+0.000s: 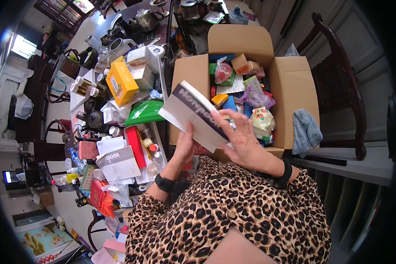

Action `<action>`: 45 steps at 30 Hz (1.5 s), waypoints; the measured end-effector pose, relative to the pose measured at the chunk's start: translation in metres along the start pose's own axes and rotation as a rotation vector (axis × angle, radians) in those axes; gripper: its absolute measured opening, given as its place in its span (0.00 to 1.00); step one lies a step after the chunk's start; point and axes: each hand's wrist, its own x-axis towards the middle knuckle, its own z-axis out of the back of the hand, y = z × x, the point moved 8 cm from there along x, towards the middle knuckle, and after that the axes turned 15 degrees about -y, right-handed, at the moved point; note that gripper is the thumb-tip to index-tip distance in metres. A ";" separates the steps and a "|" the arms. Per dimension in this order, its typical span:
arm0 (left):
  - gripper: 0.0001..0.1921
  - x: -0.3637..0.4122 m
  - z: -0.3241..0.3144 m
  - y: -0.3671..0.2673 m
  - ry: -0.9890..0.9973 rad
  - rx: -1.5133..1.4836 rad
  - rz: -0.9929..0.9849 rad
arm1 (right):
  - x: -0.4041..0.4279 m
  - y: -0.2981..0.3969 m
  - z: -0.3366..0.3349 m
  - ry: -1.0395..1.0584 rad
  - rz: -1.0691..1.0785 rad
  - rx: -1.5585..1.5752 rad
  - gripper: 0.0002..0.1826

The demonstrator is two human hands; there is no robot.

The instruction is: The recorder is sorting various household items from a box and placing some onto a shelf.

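Observation:
A notebook (193, 118) with a grey cover and a dark printed band is held in front of my body. My left hand (185, 143) grips its lower left edge, thumb on the cover. At the right end, my right hand (242, 137) has its fingers on the notebook's edge; whether they pinch it is hard to see. Behind the notebook stands a cardboard box (293, 89), flaps folded out, filled with small packages, a purple plastic bag (258, 98) and a cream bag (262, 120). A similar notebook (120, 163) lies on papers to the left.
The crowded table on the left bears a yellow box (121, 82), a green plastic pouch (145, 111), a red box (136, 147), pill bottles and a steel kettle (147, 20). A grey cloth (306, 132) drapes over the box's right flap. A wooden chair (340, 82) stands at right.

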 end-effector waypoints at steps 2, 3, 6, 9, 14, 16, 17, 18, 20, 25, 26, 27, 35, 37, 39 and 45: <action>0.29 -0.003 -0.002 0.000 -0.052 -0.075 0.074 | -0.008 0.014 -0.008 0.124 0.043 0.214 0.43; 0.27 -0.006 0.002 0.000 -0.013 0.046 0.018 | -0.015 0.029 -0.014 0.251 0.093 0.437 0.43; 0.28 -0.011 0.005 -0.004 0.051 0.119 -0.070 | -0.029 0.056 -0.025 0.485 0.183 0.520 0.41; 0.28 -0.011 0.003 -0.005 0.084 0.078 -0.091 | -0.028 0.055 -0.034 0.464 0.227 0.454 0.41; 0.29 -0.010 0.005 -0.007 0.135 0.036 -0.113 | -0.031 0.055 -0.038 0.418 0.260 0.443 0.38; 0.29 -0.008 0.008 -0.009 0.151 0.020 -0.135 | -0.026 0.054 -0.028 0.240 0.237 0.638 0.29; 0.29 -0.007 0.010 -0.009 0.161 0.010 -0.145 | -0.027 0.053 -0.026 0.244 0.244 0.642 0.29; 0.29 -0.006 0.008 -0.011 0.179 -0.004 -0.146 | -0.023 0.042 -0.021 0.151 0.156 0.645 0.22; 0.30 -0.004 0.003 -0.011 0.204 -0.053 -0.099 | -0.016 0.023 -0.011 -0.006 0.045 0.626 0.11; 0.31 -0.004 -0.016 -0.010 0.258 -0.156 0.105 | -0.012 -0.016 -0.004 -0.064 -0.264 0.734 0.08; 0.34 -0.007 -0.017 -0.012 0.267 -0.200 0.147 | -0.014 -0.021 -0.006 -0.062 -0.307 0.754 0.06; 0.37 -0.010 -0.020 -0.013 0.278 -0.241 0.190 | -0.016 -0.027 -0.007 -0.062 -0.353 0.773 0.05; 0.29 -0.017 -0.018 -0.030 0.381 -0.315 0.099 | -0.043 -0.102 -0.044 -0.035 -0.654 0.814 0.18; 0.25 -0.013 -0.011 -0.027 0.342 -0.325 0.092 | -0.038 -0.089 -0.040 -0.073 -0.618 0.834 0.22; 0.22 -0.012 -0.010 -0.020 0.357 -0.205 0.085 | -0.033 -0.084 -0.037 -0.118 -0.586 0.850 0.27; 0.27 -0.015 -0.010 -0.031 0.207 -0.257 0.146 | -0.055 -0.077 -0.064 0.411 -0.759 0.930 0.18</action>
